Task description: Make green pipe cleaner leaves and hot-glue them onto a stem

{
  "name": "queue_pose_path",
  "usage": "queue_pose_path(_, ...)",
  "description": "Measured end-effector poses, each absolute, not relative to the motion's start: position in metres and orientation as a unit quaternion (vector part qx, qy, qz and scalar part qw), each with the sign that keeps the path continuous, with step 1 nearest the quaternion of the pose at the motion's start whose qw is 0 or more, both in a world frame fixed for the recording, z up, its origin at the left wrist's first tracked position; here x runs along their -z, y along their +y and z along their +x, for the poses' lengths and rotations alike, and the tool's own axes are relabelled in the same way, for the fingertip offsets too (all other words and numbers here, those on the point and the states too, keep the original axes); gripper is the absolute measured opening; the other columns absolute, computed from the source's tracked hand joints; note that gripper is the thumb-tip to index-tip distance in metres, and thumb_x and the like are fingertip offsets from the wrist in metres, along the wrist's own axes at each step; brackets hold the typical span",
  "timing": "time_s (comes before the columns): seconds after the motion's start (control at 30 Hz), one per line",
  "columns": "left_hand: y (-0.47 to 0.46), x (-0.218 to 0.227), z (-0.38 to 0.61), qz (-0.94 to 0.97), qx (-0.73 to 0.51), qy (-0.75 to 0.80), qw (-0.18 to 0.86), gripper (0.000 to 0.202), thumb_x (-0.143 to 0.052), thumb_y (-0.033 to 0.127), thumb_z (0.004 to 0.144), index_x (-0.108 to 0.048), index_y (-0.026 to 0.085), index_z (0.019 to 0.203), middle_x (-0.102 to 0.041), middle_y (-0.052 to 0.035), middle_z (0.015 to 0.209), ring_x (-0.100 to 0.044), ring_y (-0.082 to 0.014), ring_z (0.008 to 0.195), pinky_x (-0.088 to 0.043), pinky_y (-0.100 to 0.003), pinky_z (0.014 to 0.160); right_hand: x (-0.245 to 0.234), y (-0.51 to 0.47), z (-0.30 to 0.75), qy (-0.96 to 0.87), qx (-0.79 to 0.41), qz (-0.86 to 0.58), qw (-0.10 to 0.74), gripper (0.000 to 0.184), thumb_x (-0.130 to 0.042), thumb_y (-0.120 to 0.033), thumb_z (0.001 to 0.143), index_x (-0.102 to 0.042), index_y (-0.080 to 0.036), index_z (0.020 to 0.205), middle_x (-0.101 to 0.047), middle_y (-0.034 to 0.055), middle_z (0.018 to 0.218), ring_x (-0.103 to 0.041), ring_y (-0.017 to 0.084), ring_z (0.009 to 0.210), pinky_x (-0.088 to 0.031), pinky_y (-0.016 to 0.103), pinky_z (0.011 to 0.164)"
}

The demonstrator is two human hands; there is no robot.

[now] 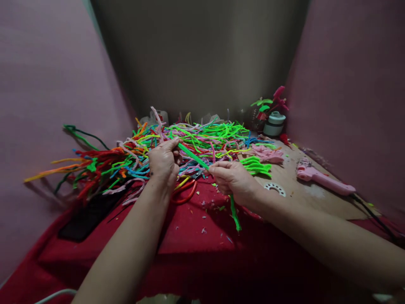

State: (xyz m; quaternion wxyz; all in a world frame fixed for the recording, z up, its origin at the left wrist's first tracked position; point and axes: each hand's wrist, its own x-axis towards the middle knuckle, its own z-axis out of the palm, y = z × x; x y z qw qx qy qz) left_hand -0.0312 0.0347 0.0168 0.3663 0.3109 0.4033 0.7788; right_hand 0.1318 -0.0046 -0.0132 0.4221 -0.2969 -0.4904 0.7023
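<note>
A bright green pipe cleaner (193,156) stretches slanting between my two hands. My left hand (164,159) pinches its upper end, fingers closed. Lower and to the right, my right hand (230,179) grips it between thumb and fingers, and a green tail hangs down below that hand. Behind both hands spreads a big heap of many-coloured pipe cleaners (209,134). Scissors with red and yellow handles (187,193) lie on the table between my forearms, their blades partly under the heap. Just beyond my right hand rests a bundle of folded green pipe cleaners (257,165).
A pink glue gun (325,177) with a black cord lies on cardboard (305,200) at the right, near a white ring with holes (274,189). A dark phone-like slab (91,217) is at left. A small jar (274,123) stands at the back right. Red cloth (190,232) covers the table.
</note>
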Motion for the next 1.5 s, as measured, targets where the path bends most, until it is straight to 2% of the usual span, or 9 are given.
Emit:
queue_pose_path(0.23,0.034,-0.019,-0.039,0.284,-0.777,0.369,0.423,0.022,-0.066,0.008,0.060,-0.046,0.016,0.056,-0.039,0.0101,0.042,-0.032,-0.0021,0.032,-0.024,-0.015,0.032,0.018,0.000,0.132,-0.478,-0.708,-0.295,0.427,0.012,-0.062,-0.019,0.069,-0.051,-0.016,0.065,-0.028,-0.0099,0.042,-0.017,0.003,0.035,-0.007,0.022,0.038)
queue_pose_path(0.33,0.033,-0.019,-0.041,0.310,-0.790,0.326,0.417,0.029,-0.071,0.016,0.062,-0.043,0.017,0.057,-0.036,0.0102,0.042,-0.034,-0.0035,0.033,-0.024,-0.016,0.032,0.020,0.002,0.133,-0.477,-0.712,-0.278,0.434,0.011,-0.062,-0.021,0.070,-0.052,-0.017,0.067,-0.029,-0.0101,0.042,-0.017,0.003,0.035,-0.007,0.023,0.037)
queue_pose_path(0.47,0.028,-0.019,-0.036,0.356,-0.727,0.286,0.513,0.023,-0.071,0.025,0.064,-0.050,0.018,0.063,-0.046,0.0067,0.050,-0.041,-0.0043,0.039,-0.032,-0.017,0.037,0.020,0.005,0.135,-0.475,-0.711,-0.266,0.445,0.011,-0.060,-0.023,0.072,-0.052,-0.017,0.067,-0.031,-0.0099,0.040,-0.017,0.003,0.034,-0.008,0.023,0.037)
queue_pose_path(0.6,0.019,-0.012,-0.022,0.440,-0.594,0.344,0.579,0.023,-0.073,0.011,0.055,-0.062,0.014,0.075,-0.059,0.0018,0.063,-0.050,-0.0050,0.047,-0.038,-0.016,0.044,0.016,0.007,0.138,-0.468,-0.723,-0.251,0.442,0.015,-0.055,-0.020,0.073,-0.047,-0.018,0.061,-0.034,-0.0085,0.041,-0.020,0.004,0.034,-0.011,0.022,0.036)
queue_pose_path(0.7,0.014,-0.008,-0.015,0.503,-0.513,0.346,0.603,0.027,-0.073,0.011,0.056,-0.067,0.013,0.082,-0.065,-0.0025,0.068,-0.055,-0.0078,0.051,-0.040,-0.018,0.047,0.014,0.008,0.139,-0.448,-0.747,-0.235,0.430,0.016,-0.054,-0.019,0.073,-0.045,-0.018,0.060,-0.035,-0.0083,0.041,-0.020,0.004,0.033,-0.011,0.022,0.036)
queue_pose_path(0.97,0.007,-0.009,-0.017,0.598,-0.474,0.353,0.542,0.022,-0.073,0.019,0.062,-0.069,0.013,0.082,-0.066,-0.0048,0.070,-0.058,-0.0122,0.060,-0.042,-0.021,0.054,0.016,0.012,0.142,-0.369,-0.824,-0.224,0.367,0.008,-0.047,-0.020,0.076,-0.047,-0.017,0.068,-0.030,-0.0102,0.038,-0.012,0.004,0.033,-0.009,0.021,0.036)
queue_pose_path(1.1,0.006,-0.006,-0.015,0.625,-0.480,0.367,0.495,0.012,-0.070,0.021,0.065,-0.067,0.013,0.074,-0.064,-0.0036,0.064,-0.055,-0.0103,0.052,-0.042,-0.021,0.049,0.015,0.014,0.143,-0.367,-0.833,-0.226,0.346,0.011,-0.047,-0.022,0.078,-0.048,-0.016,0.068,-0.028,-0.0100,0.038,-0.012,0.004,0.034,-0.009,0.021,0.037)
queue_pose_path(1.33,0.006,-0.004,-0.006,0.568,-0.529,0.397,0.490,0.011,-0.066,0.023,0.067,-0.060,0.014,0.064,-0.060,-0.0005,0.053,-0.050,-0.0091,0.041,-0.039,-0.020,0.040,0.015,0.012,0.142,-0.436,-0.774,-0.227,0.400,0.009,-0.053,-0.021,0.074,-0.054,-0.014,0.068,-0.035,-0.0089,0.042,-0.018,0.003,0.035,-0.012,0.020,0.037)
queue_pose_path(1.5,0.006,-0.005,-0.003,0.553,-0.539,0.418,0.479,0.009,-0.058,0.015,0.062,-0.058,0.015,0.053,-0.051,0.0008,0.042,-0.043,-0.0088,0.035,-0.033,-0.021,0.035,0.013,0.010,0.140,-0.528,-0.654,-0.275,0.467,0.016,-0.060,-0.025,0.071,-0.052,-0.016,0.060,-0.035,-0.0086,0.042,-0.023,0.004,0.037,-0.015,0.022,0.038)
